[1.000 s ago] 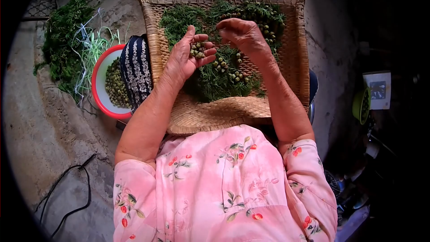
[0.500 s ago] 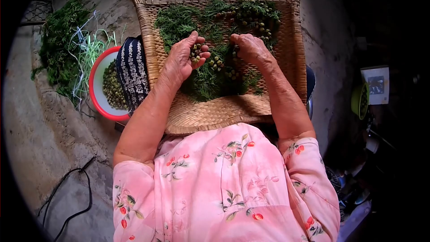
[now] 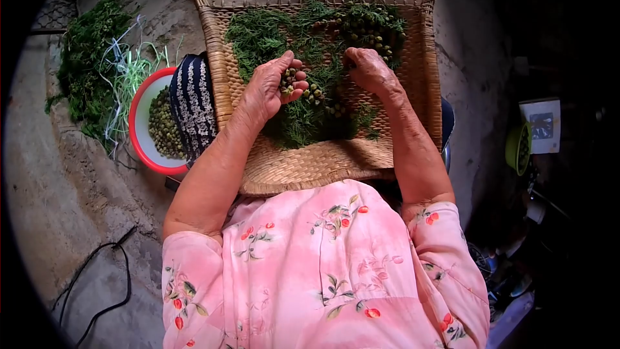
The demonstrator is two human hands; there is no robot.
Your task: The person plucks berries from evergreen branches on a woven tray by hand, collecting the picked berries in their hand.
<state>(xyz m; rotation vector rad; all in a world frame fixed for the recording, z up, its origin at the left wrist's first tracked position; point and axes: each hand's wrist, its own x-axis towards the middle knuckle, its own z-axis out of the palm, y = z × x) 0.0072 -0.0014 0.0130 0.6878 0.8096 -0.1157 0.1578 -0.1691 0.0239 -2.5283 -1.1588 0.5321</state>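
Observation:
A woven wicker tray [image 3: 316,167] lies across my lap, bearing feathery green conifer sprigs [image 3: 258,33] and small round green cones [image 3: 381,44]. My left hand [image 3: 271,85] is curled palm up above the tray's middle, with several of these cones held in its fingers. To its right, my right hand [image 3: 372,71] hovers over the sprigs, thumb and fingers pressed together in a pinch. Whatever lies between those fingertips is hidden. Loose cones [image 3: 314,94] on their sprigs rest between the two hands.
At the left stands a white bowl with a red rim [image 3: 134,119], holding many cones, partly covered by dark patterned cloth [image 3: 194,106]. Sprig heaps [image 3: 90,71] and plastic strands [image 3: 126,90] lie beyond it. A green bowl [image 3: 516,148] and black cable [image 3: 129,278] are farther off.
My right hand has moved slightly right, away from the left hand, its fingers still pinched. My left hand has shifted a little right and down, still holding cones.

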